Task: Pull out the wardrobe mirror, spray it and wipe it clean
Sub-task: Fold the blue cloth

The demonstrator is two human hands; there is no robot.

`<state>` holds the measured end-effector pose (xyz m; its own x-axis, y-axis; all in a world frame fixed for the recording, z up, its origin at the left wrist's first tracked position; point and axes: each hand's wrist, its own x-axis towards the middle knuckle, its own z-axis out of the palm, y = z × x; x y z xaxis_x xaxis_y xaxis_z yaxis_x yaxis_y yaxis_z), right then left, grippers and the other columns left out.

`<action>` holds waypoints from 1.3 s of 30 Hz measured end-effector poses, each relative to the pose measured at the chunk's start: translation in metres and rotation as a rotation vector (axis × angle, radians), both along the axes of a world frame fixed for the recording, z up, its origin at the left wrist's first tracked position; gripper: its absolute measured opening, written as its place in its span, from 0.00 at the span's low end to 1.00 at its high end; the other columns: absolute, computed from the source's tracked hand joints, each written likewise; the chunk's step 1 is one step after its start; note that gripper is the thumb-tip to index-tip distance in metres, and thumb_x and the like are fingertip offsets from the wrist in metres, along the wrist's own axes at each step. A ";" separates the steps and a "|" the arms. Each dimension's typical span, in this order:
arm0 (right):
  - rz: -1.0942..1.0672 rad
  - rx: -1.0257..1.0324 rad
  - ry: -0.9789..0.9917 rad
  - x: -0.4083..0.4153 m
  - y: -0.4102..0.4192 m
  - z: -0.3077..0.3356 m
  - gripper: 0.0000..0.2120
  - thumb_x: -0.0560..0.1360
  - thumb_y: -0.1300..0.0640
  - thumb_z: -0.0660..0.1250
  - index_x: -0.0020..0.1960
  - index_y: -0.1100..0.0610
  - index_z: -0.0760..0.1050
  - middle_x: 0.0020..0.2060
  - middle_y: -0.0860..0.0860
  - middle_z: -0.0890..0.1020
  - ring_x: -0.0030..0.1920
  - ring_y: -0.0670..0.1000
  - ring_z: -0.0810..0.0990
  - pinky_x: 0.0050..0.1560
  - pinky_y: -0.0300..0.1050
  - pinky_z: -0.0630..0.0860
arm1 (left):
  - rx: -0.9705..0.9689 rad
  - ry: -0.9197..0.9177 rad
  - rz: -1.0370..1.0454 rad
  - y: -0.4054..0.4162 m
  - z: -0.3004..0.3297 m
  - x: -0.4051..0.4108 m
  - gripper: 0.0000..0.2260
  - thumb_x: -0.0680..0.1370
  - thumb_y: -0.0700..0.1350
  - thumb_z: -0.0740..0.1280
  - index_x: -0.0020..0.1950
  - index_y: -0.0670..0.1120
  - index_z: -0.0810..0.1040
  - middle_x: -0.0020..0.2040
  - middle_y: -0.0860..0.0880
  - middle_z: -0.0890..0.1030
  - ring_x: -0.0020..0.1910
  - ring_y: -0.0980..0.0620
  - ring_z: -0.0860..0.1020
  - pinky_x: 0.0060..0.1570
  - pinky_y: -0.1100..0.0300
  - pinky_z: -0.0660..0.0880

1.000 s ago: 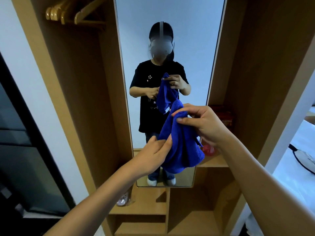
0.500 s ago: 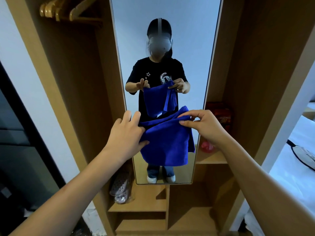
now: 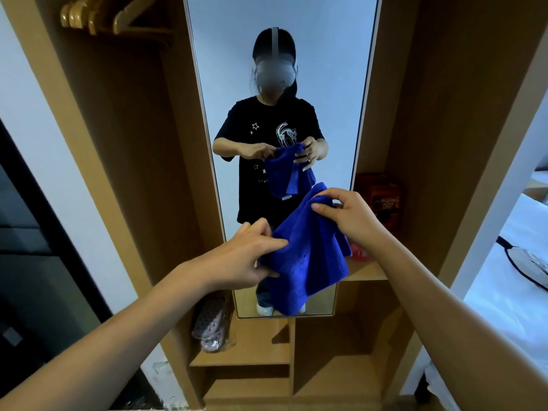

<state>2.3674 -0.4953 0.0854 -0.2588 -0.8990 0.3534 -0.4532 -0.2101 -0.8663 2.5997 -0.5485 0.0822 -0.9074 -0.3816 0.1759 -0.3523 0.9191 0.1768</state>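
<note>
The tall narrow wardrobe mirror (image 3: 326, 69) stands out from the wooden wardrobe, facing me, and reflects a person holding a cloth. A blue cloth (image 3: 308, 256) hangs in front of its lower part, held between both hands. My left hand (image 3: 246, 256) pinches the cloth's left edge low down. My right hand (image 3: 347, 215) grips its upper corner, higher and to the right. A red-capped item (image 3: 360, 252) sits on the shelf behind the cloth, mostly hidden.
Wooden hangers (image 3: 98, 16) hang at the upper left. A red box (image 3: 379, 197) stands on the right shelf (image 3: 367, 272). Packaged slippers (image 3: 212, 321) lie on the lower left shelf. A white bed (image 3: 510, 280) is at the far right.
The cloth was bunched, then spread flat between both hands, and now hangs slanted: my left hand has dropped lower on its edge while my right hand stays at the top corner.
</note>
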 end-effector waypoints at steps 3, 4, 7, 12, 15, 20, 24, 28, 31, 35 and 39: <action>0.020 0.032 0.022 -0.005 0.004 0.000 0.04 0.79 0.57 0.66 0.50 0.51 0.79 0.48 0.51 0.83 0.49 0.53 0.82 0.52 0.49 0.80 | -0.213 -0.182 0.038 -0.004 0.000 0.001 0.15 0.79 0.57 0.63 0.65 0.57 0.71 0.54 0.56 0.70 0.51 0.53 0.61 0.55 0.57 0.63; 0.025 0.047 0.048 -0.007 0.006 0.001 0.04 0.79 0.57 0.65 0.51 0.52 0.78 0.48 0.52 0.82 0.49 0.53 0.82 0.51 0.48 0.79 | -0.329 -0.215 0.033 -0.005 0.001 0.002 0.17 0.79 0.59 0.61 0.66 0.56 0.70 0.55 0.57 0.73 0.50 0.53 0.59 0.54 0.56 0.61; 0.036 0.109 0.162 -0.011 0.011 0.002 0.05 0.81 0.56 0.61 0.53 0.54 0.75 0.48 0.50 0.80 0.49 0.51 0.80 0.50 0.47 0.77 | -0.510 -0.217 0.112 -0.007 0.007 0.002 0.20 0.80 0.62 0.57 0.68 0.56 0.70 0.59 0.57 0.74 0.52 0.52 0.59 0.49 0.56 0.55; 0.022 0.126 0.137 -0.012 0.015 -0.001 0.05 0.82 0.56 0.59 0.51 0.52 0.73 0.48 0.50 0.79 0.47 0.50 0.80 0.45 0.46 0.77 | -0.607 0.005 0.291 -0.004 0.010 0.003 0.16 0.80 0.51 0.62 0.66 0.49 0.76 0.58 0.49 0.75 0.49 0.42 0.71 0.42 0.52 0.73; 0.015 0.081 0.151 -0.011 0.015 0.004 0.04 0.82 0.55 0.59 0.52 0.51 0.73 0.49 0.50 0.80 0.49 0.53 0.80 0.51 0.55 0.80 | -0.443 0.082 0.307 -0.004 0.012 -0.003 0.17 0.83 0.47 0.58 0.72 0.47 0.67 0.67 0.48 0.67 0.52 0.44 0.76 0.47 0.55 0.78; 0.026 -0.025 0.132 -0.005 0.015 0.013 0.04 0.81 0.55 0.61 0.54 0.48 0.72 0.50 0.54 0.79 0.47 0.53 0.79 0.45 0.47 0.76 | -0.133 0.227 0.341 -0.013 0.021 0.001 0.18 0.78 0.56 0.64 0.65 0.49 0.74 0.56 0.53 0.74 0.52 0.51 0.76 0.50 0.54 0.76; 0.128 0.060 -0.324 -0.006 0.015 0.014 0.18 0.79 0.57 0.66 0.67 0.48 0.67 0.55 0.53 0.82 0.53 0.49 0.82 0.49 0.43 0.79 | 0.139 0.318 0.335 -0.024 0.018 0.007 0.25 0.69 0.69 0.59 0.49 0.50 0.77 0.48 0.54 0.73 0.55 0.52 0.65 0.51 0.55 0.67; 0.262 0.195 -0.427 -0.005 0.018 0.016 0.11 0.77 0.56 0.67 0.57 0.60 0.79 0.50 0.52 0.84 0.52 0.48 0.83 0.50 0.42 0.77 | 0.247 0.572 0.414 -0.031 0.003 0.006 0.19 0.66 0.64 0.68 0.41 0.48 0.75 0.56 0.52 0.68 0.60 0.51 0.65 0.57 0.56 0.70; 0.272 0.207 -0.484 -0.005 0.019 0.016 0.11 0.76 0.53 0.68 0.55 0.57 0.80 0.50 0.50 0.84 0.53 0.48 0.82 0.53 0.45 0.76 | 0.636 0.717 0.338 -0.030 0.001 0.008 0.21 0.66 0.56 0.73 0.43 0.41 0.71 0.57 0.52 0.73 0.55 0.55 0.76 0.50 0.60 0.77; 0.329 0.275 -0.587 0.002 0.019 0.010 0.15 0.81 0.52 0.61 0.63 0.57 0.75 0.55 0.51 0.84 0.57 0.51 0.82 0.56 0.49 0.78 | 0.959 0.716 0.286 -0.025 -0.002 0.005 0.17 0.69 0.48 0.73 0.50 0.43 0.69 0.47 0.48 0.79 0.43 0.54 0.82 0.38 0.62 0.78; 0.342 0.400 -0.805 0.001 0.022 0.005 0.20 0.81 0.47 0.57 0.65 0.59 0.75 0.59 0.56 0.82 0.59 0.54 0.81 0.60 0.51 0.76 | 1.093 0.775 0.295 -0.025 0.003 0.003 0.15 0.69 0.43 0.75 0.48 0.47 0.71 0.48 0.48 0.80 0.44 0.51 0.83 0.37 0.60 0.78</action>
